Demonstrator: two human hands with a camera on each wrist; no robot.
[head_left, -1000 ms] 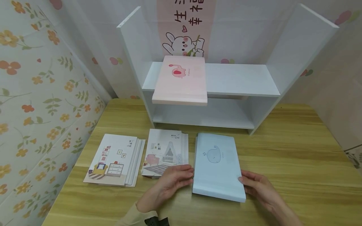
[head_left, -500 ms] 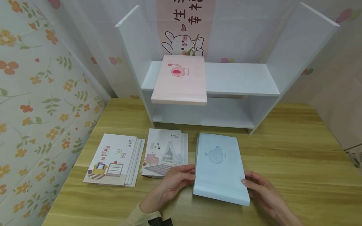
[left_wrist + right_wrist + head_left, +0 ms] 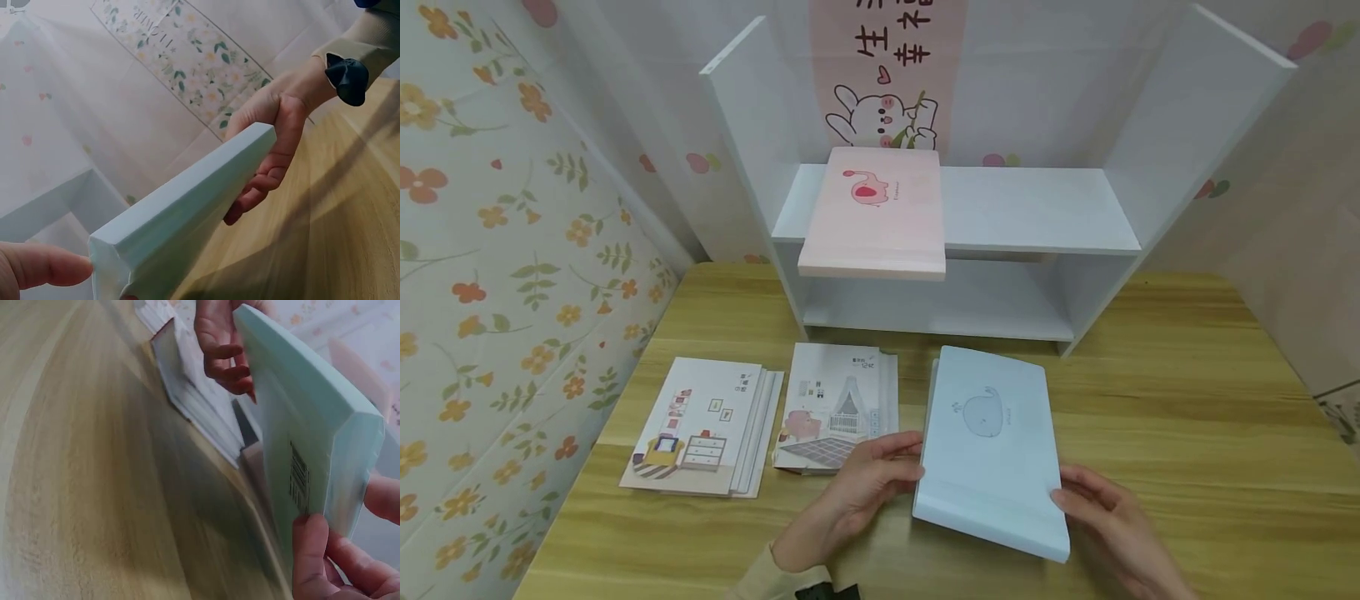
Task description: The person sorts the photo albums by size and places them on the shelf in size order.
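Now, left hand [image 3: 874,483] and right hand [image 3: 1107,518] pinch opposite edges of the blue book [image 3: 988,450] above the table [image 3: 1187,400]; one pinch loosening could let it twist and drop

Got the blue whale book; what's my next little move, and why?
Probably raise the blue whale book toward the upper shelf, right of the pink elephant book: your left grip and right grip hold its opposite edges, and that stretch looks bare.
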